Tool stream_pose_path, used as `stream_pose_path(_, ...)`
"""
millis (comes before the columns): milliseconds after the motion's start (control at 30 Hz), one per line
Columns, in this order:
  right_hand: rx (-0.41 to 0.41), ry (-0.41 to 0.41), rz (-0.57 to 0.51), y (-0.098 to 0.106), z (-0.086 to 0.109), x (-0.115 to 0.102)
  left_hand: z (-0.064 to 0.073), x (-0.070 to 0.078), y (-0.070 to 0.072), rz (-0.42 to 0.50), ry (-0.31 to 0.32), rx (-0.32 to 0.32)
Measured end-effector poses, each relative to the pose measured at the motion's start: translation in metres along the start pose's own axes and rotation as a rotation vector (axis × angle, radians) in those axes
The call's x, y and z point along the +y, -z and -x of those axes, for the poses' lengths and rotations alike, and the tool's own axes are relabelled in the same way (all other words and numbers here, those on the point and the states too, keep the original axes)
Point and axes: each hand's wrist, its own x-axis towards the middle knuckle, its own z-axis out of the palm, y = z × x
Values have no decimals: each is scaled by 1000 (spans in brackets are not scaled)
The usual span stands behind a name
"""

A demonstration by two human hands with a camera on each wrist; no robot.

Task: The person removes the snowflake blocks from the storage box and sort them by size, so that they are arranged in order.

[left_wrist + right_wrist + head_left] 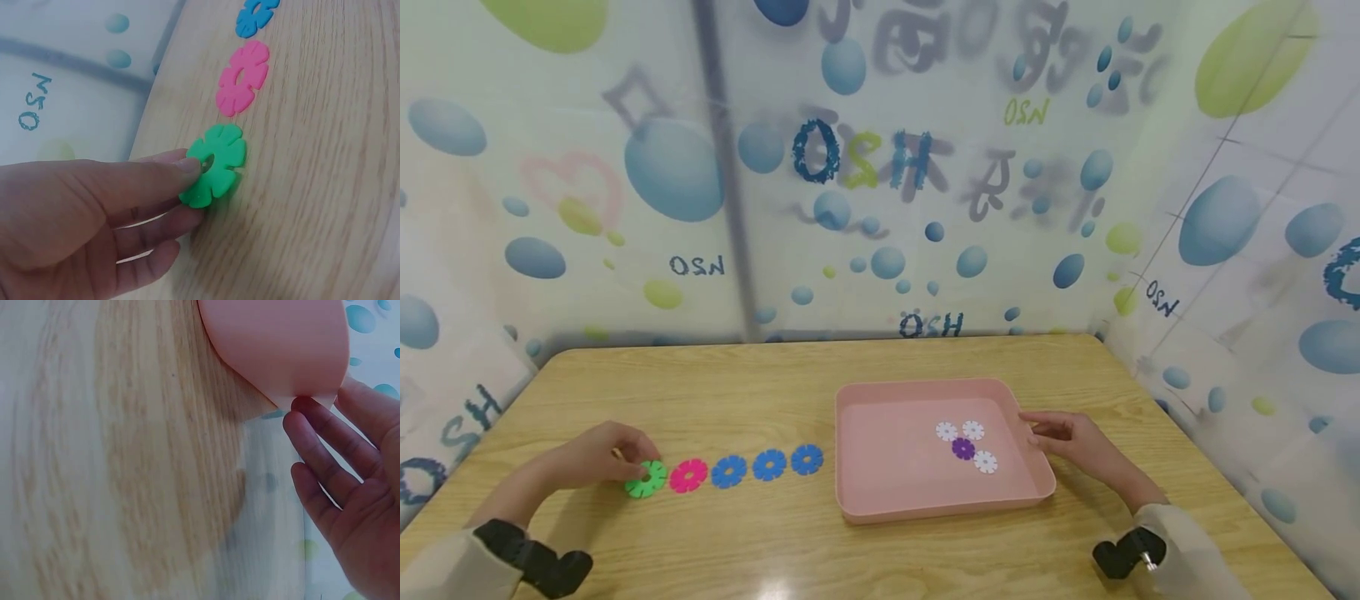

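Note:
My left hand [602,454] pinches a green flower-shaped plastic disc [219,164] between thumb and fingers, at the left end of a row on the table. In the left wrist view, the disc is tilted close to the wood. Beside it lies a pink disc [688,476], followed by three blue discs [769,465] to the right. My right hand [1071,442] is at the right side of a pink tray [895,492], its fairly straight fingers touching the rim and outer wall. Inside the tray lie three white discs [985,462] and one purple disc [963,448].
The wooden table [722,550] meets a patterned curtain [865,275] along its back edge. More patterned sheeting hangs at both sides. Each wrist wears a black strap mount, one visible at the left wrist [535,557] and one at the right wrist [1131,552].

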Motion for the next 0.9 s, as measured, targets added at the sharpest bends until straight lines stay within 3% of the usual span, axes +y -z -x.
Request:
stream_pose_path(333, 14, -12, 1, -1, 1, 0, -1, 4, -4, -34, 142, 64)
stream_pose_path(700, 19, -16, -9, -1, 1, 1, 1, 5, -6, -34, 110, 74)
stream_pose_path(900, 17, -11, 1, -2, 0, 3, 2, 6, -7, -21, 129, 88)
